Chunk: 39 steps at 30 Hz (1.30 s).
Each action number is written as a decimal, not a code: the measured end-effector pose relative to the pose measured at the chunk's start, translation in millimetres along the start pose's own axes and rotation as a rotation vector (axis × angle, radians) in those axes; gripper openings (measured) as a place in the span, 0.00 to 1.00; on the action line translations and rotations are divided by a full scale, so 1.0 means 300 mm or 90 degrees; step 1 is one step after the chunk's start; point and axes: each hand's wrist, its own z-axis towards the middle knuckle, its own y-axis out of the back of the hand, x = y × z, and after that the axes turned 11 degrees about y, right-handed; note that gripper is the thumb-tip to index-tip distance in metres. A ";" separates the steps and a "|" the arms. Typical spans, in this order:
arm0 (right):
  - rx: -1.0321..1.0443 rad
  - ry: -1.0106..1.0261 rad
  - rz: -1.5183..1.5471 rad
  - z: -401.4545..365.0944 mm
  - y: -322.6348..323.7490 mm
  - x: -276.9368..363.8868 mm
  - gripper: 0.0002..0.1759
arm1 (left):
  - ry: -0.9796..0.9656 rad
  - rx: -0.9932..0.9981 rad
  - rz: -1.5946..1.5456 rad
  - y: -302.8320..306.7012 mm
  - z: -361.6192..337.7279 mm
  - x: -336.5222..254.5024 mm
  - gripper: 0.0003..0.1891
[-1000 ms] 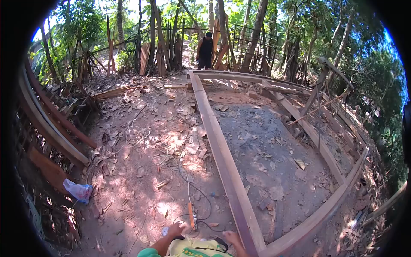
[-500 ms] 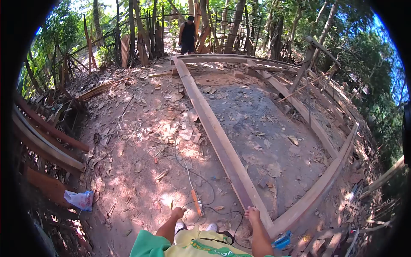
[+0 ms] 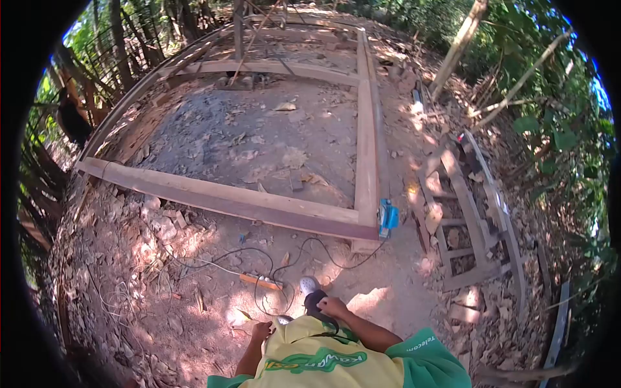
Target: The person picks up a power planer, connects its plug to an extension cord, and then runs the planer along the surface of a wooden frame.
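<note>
My left hand [image 3: 262,331] is at the left edge of my yellow shirt, near its hem, with fingers curled; whether it grips anything is too small to tell. My right hand [image 3: 331,306] is closed at the right of the hem, beside the dark cloth over my leg. In front of my feet lies an orange wooden piece [image 3: 261,280] with white sockets, joined to a black cable [image 3: 310,240]. A blue power tool [image 3: 388,218] rests against the near right corner of the wooden beam frame [image 3: 220,197].
A ladder-like wooden frame [image 3: 479,239] lies on the right. Cut branches and a leaning trunk [image 3: 458,48] stand behind it. A white cable [image 3: 213,264] crosses the leafy ground. Another person [image 3: 72,119] is at the far left among the trees.
The view has swung to the right, so the frame's corner and blue tool appear ahead. Both hands have drawn in toward my shirt; my right hand is no longer over the beam.
</note>
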 end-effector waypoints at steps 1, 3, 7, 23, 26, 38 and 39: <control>-0.052 0.002 0.027 0.001 -0.003 -0.061 0.23 | 0.030 -0.007 0.031 0.006 -0.007 0.014 0.25; -0.171 -0.073 0.062 -0.075 0.050 -0.092 0.25 | 0.027 0.010 0.132 0.020 0.009 0.032 0.24; -0.246 -0.173 0.113 -0.234 0.062 -0.259 0.23 | 0.046 0.024 0.178 0.060 0.136 -0.013 0.19; -0.314 -0.331 0.342 -0.008 0.727 -1.164 0.17 | 0.139 0.017 0.050 -0.356 0.112 -0.472 0.21; -0.281 -0.247 0.194 0.190 0.962 -1.353 0.17 | 0.225 0.045 0.098 -0.515 0.155 -0.552 0.13; -0.441 -0.225 0.288 1.070 1.267 -1.766 0.47 | 0.026 0.128 0.094 -1.518 0.097 -1.450 0.21; -0.425 -0.260 0.295 1.123 1.233 -1.779 0.47 | 0.045 0.131 0.142 -1.529 0.132 -1.442 0.21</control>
